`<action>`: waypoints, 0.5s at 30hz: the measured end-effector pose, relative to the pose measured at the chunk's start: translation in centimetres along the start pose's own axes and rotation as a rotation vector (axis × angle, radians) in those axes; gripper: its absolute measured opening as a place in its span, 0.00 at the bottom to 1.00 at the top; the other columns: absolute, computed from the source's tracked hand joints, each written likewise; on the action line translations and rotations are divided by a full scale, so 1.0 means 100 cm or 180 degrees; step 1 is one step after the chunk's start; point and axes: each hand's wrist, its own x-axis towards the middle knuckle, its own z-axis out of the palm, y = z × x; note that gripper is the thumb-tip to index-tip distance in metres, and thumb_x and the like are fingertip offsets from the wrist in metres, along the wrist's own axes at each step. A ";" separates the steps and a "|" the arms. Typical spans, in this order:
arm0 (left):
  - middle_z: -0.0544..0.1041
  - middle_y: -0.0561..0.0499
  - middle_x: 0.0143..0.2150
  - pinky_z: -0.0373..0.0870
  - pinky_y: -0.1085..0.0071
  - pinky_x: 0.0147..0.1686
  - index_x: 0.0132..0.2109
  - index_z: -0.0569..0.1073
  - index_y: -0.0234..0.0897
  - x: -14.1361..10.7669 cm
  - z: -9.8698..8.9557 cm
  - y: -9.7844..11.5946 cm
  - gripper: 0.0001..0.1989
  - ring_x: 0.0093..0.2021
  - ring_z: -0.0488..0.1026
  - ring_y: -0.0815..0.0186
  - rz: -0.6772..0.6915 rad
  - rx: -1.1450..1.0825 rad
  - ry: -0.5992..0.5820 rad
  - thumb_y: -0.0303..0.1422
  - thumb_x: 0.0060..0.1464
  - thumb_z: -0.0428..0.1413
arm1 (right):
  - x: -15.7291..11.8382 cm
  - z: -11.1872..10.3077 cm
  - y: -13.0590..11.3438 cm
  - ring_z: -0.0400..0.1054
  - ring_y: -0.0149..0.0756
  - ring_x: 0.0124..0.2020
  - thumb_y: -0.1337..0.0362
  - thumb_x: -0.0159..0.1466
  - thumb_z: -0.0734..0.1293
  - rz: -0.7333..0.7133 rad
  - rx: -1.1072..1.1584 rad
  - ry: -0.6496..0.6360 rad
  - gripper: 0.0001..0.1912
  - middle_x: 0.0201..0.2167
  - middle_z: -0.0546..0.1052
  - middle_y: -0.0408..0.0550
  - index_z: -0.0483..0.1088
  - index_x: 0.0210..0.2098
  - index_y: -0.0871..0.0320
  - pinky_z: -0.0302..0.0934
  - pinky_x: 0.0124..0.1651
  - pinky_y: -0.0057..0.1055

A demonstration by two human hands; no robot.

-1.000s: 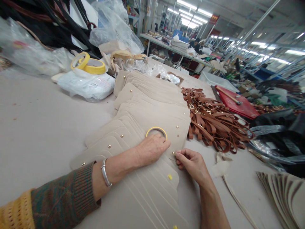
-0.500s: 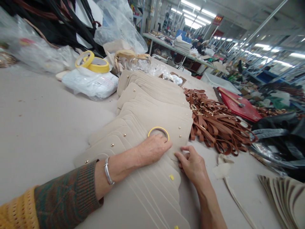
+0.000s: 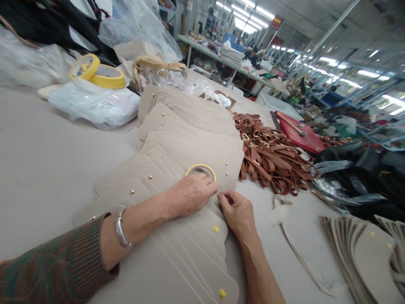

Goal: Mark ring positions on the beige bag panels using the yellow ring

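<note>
Beige panels [image 3: 199,143] with small gold studs lie fanned out in overlapping layers on the table. My left hand [image 3: 191,194], with a silver bangle at the wrist, is wrapped round the near side of a thin yellow tape roll [image 3: 200,168] on the panels. Just right of it my right hand [image 3: 236,207] is closed, thumb and forefinger pinched at the panels' edge; what is between the fingertips is too small to make out. Bits of yellow tape [image 3: 216,228] stick to the nearer panels.
Two yellow tape rolls [image 3: 107,77] rest on a plastic-wrapped packet [image 3: 95,103] at the back left. Brown straps [image 3: 268,156] with gold clasps lie to the right, near a red item [image 3: 300,133]. More beige panels [image 3: 357,249] are at the lower right.
The view has shifted, so the table's things appear further left. My right thumb and forefinger, apart before, have closed together. My left hand stays at the tape roll.
</note>
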 end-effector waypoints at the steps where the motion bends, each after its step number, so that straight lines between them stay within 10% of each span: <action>1: 0.71 0.48 0.34 0.64 0.67 0.37 0.38 0.68 0.35 0.000 0.000 -0.001 0.07 0.36 0.67 0.61 0.0014 -0.0038 0.0053 0.28 0.63 0.46 | 0.001 -0.001 0.000 0.70 0.33 0.27 0.60 0.61 0.63 0.0002 0.0039 -0.0053 0.11 0.26 0.78 0.44 0.76 0.30 0.56 0.59 0.32 0.26; 9: 0.76 0.49 0.41 0.69 0.73 0.43 0.51 0.67 0.35 -0.004 0.002 -0.009 0.12 0.42 0.73 0.67 0.0039 -0.0938 0.0599 0.25 0.63 0.46 | 0.001 -0.020 0.004 0.57 0.26 0.17 0.58 0.62 0.63 -0.0030 0.0842 -0.1019 0.20 0.14 0.65 0.37 0.71 0.18 0.60 0.46 0.20 0.23; 15: 0.78 0.46 0.44 0.73 0.69 0.42 0.63 0.55 0.35 -0.007 0.003 -0.008 0.21 0.41 0.76 0.65 -0.0098 -0.0759 0.0584 0.30 0.65 0.46 | -0.003 -0.012 -0.002 0.70 0.33 0.30 0.59 0.62 0.66 -0.0278 0.1385 0.0326 0.12 0.32 0.78 0.46 0.75 0.41 0.58 0.64 0.34 0.28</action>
